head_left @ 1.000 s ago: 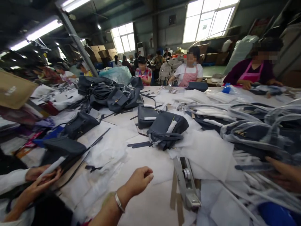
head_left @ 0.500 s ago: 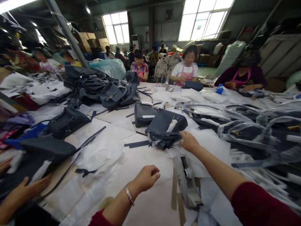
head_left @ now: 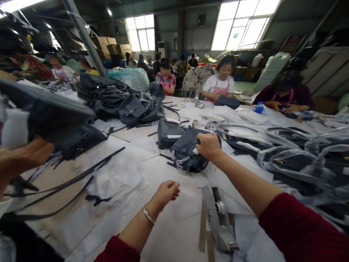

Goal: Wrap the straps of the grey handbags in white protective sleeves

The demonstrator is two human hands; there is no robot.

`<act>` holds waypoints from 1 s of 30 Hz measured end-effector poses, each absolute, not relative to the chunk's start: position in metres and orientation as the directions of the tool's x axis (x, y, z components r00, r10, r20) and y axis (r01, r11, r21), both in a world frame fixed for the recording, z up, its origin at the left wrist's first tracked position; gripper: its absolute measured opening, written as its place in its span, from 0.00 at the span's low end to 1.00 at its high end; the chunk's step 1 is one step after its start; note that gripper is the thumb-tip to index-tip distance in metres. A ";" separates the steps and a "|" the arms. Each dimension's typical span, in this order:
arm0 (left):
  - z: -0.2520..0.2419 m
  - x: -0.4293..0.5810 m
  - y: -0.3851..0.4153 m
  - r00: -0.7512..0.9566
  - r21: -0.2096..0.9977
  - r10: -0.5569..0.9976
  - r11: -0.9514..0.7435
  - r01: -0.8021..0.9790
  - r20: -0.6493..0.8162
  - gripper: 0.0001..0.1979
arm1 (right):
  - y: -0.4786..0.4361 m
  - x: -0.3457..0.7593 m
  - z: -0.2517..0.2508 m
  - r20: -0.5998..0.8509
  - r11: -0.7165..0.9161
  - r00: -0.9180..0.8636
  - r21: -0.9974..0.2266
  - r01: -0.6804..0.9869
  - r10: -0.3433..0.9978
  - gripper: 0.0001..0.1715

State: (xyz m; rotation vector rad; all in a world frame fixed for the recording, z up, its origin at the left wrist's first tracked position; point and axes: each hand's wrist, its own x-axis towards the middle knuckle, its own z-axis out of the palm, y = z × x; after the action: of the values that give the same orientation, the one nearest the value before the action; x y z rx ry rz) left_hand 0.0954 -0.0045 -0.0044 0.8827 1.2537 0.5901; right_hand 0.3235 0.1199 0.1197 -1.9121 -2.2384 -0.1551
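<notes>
My right hand (head_left: 209,145) is closed on the upper part of a dark navy handbag (head_left: 185,145), which lies tilted on the table with its straps bunched at the near side. Directly behind it stands another navy bag (head_left: 169,134) with white wrapping on its trim. My left hand (head_left: 167,193) hovers over the table nearer to me, a bracelet on the wrist. Its fingers are pressed together; whether a small thing is between them is hidden. A grey metal tape dispenser (head_left: 219,222) sits below my right forearm.
At the left a co-worker's hand (head_left: 32,153) holds up a navy bag (head_left: 49,112). Bags are heaped at the back left (head_left: 117,98), and plastic-wrapped straps (head_left: 289,145) crowd the right. Thin white sheets (head_left: 117,182) cover parts of the table. Several people sit across it.
My right hand has moved from the bag's near right corner onto its top and grips it. My left fingers have closed together. The co-worker's bag at left has been lifted.
</notes>
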 end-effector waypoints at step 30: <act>0.078 0.061 -0.137 0.534 0.631 0.610 0.757 -0.171 -0.586 0.17 | -0.105 0.246 0.004 -0.694 -0.729 -0.284 -0.506 -0.461 0.662 0.22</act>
State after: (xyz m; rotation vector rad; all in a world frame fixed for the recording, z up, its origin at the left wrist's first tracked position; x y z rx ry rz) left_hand 0.0613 -0.1368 0.0785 0.5491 0.8948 0.4939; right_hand 0.2457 -0.1053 0.0035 -1.2483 -0.2685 2.0549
